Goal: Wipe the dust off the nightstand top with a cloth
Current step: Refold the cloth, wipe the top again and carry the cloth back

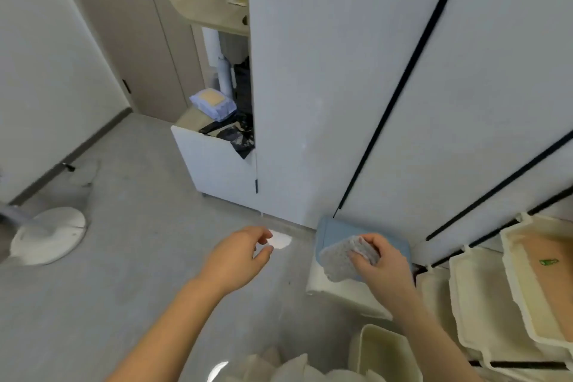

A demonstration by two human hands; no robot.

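Observation:
My right hand grips a folded grey waffle-textured cloth and holds it over a small low white unit with a blue top, which stands against the white wardrobe at lower right. Whether the cloth touches the blue top I cannot tell. My left hand hovers over the grey floor to the left of that unit, its fingers loosely curled and holding nothing.
Tall white wardrobe doors fill the right. Cream tiered storage bins stand at far right, a cream bin below. An open white drawer with bags sticks out left of the wardrobe. A round fan base sits at far left.

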